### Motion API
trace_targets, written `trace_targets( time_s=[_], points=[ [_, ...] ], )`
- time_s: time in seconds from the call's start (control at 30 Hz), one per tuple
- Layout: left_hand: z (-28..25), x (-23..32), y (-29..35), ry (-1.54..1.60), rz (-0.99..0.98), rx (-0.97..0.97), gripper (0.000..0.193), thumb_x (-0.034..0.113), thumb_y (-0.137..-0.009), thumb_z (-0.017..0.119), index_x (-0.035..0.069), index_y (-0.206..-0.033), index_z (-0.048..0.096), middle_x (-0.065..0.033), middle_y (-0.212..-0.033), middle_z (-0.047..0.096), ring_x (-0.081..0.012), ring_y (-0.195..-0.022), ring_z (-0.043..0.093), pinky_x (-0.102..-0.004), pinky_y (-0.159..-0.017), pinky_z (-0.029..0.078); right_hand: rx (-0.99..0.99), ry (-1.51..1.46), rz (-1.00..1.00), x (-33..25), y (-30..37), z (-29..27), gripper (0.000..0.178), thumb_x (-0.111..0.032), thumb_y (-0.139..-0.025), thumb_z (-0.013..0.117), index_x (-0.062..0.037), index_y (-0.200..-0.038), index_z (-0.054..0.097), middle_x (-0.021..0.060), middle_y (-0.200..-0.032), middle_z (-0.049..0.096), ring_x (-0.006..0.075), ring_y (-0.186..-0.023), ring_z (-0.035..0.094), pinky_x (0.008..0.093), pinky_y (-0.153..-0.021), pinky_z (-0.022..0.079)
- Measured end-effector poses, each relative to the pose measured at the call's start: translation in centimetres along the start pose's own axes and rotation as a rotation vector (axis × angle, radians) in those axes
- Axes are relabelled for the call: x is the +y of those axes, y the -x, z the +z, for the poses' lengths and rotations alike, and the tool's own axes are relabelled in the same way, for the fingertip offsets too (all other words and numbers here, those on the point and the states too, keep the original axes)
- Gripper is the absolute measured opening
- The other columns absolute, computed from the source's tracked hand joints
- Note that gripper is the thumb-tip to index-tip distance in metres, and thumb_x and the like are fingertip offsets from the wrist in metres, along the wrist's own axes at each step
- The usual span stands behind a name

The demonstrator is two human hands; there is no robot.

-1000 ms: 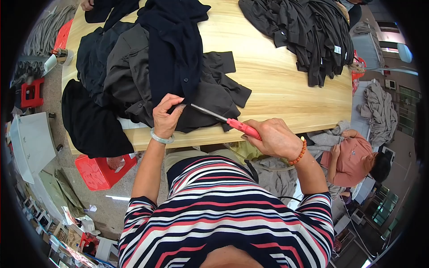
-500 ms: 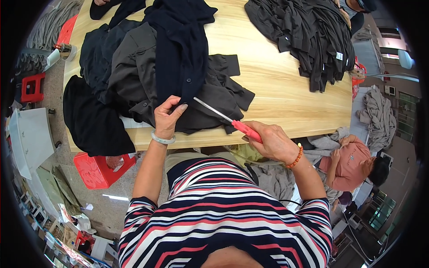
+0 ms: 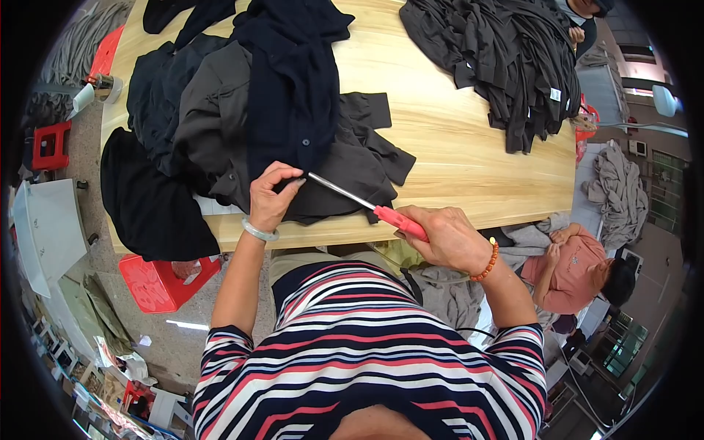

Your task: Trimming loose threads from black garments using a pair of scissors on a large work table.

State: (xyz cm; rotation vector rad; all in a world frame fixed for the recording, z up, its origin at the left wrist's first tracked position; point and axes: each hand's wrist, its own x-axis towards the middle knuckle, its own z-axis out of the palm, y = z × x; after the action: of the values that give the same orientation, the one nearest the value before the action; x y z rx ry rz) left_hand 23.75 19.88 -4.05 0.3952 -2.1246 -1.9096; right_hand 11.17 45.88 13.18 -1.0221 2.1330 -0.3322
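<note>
Seemingly to steady it, the left hand (image 3: 270,196) pinches the navy garment (image 3: 292,99) toward the table's near edge (image 3: 499,205), right hand (image 3: 456,238) curled round a pink-handled tool (image 3: 398,221).

I am working at a pale wooden table (image 3: 455,147), and a grey floor (image 3: 103,220) is showing left of it. A red stool (image 3: 150,286) is standing just off the table's near edge, toward its left end; another red stool (image 3: 51,145) is sitting farther left of the table, near a white wheeled cart (image 3: 51,231). A bright streak of light (image 3: 187,325) is gleaming on the floor near the table's near-left corner. Well right of the table, green-tinted window panes (image 3: 625,346) are showing.
</note>
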Motion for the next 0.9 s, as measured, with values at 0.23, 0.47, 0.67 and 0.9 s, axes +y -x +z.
trace_targets(
  time_s=[0.23,0.47,0.67,0.9],
  points=[
    [3.7,0.9,-2.4,-0.039,-0.329,0.098,0.053,0.016,-0.078,0.077,-0.002,-0.122,0.054,-0.0073,-0.104,0.064,-0.0122,-0.092,0.06,-0.0236,-0.081,0.047,0.122,-0.082,0.032,1.9,-0.5,1.2,0.033,-0.016,-0.084,0.062,-0.0077,-0.116,0.058,0.0184,-0.094,0.066,0.0372,-0.082,0.063,0.0421,-0.072,0.05],
    [7.6,-1.2,-5.6,0.238,-0.464,0.399,0.051,0.01,-0.079,0.076,-0.007,-0.12,0.051,-0.008,-0.097,0.064,-0.0113,-0.087,0.06,-0.0227,-0.081,0.047,0.191,-0.126,0.02,3.0,-0.3,1.5,0.03,-0.019,-0.087,0.063,-0.006,-0.113,0.057,0.018,-0.083,0.064,0.038,-0.076,0.062,0.0417,-0.068,0.049],
    [7.8,-2.5,-6.0,0.614,-0.508,0.423,0.028,0.001,-0.082,0.07,-0.002,-0.108,0.061,-0.0017,-0.095,0.063,-0.0083,-0.087,0.057,-0.0209,-0.082,0.044,0.197,-0.122,0.05,3.5,-0.2,1.3,0.029,-0.019,-0.087,0.063,-0.0058,-0.112,0.058,0.0176,-0.083,0.064,0.0376,-0.075,0.062,0.0416,-0.068,0.049],
    [4.7,2.9,-4.2,0.817,-0.503,0.248,0.013,0.009,-0.091,0.06,0.0,-0.1,0.063,0.0001,-0.087,0.063,-0.005,-0.071,0.054,-0.0192,-0.069,0.044,0.194,-0.122,0.025,4.2,-0.2,1.0,0.028,-0.019,-0.087,0.062,-0.0057,-0.111,0.058,0.0174,-0.083,0.064,0.0374,-0.075,0.061,0.0413,-0.067,0.049]
  ],
)
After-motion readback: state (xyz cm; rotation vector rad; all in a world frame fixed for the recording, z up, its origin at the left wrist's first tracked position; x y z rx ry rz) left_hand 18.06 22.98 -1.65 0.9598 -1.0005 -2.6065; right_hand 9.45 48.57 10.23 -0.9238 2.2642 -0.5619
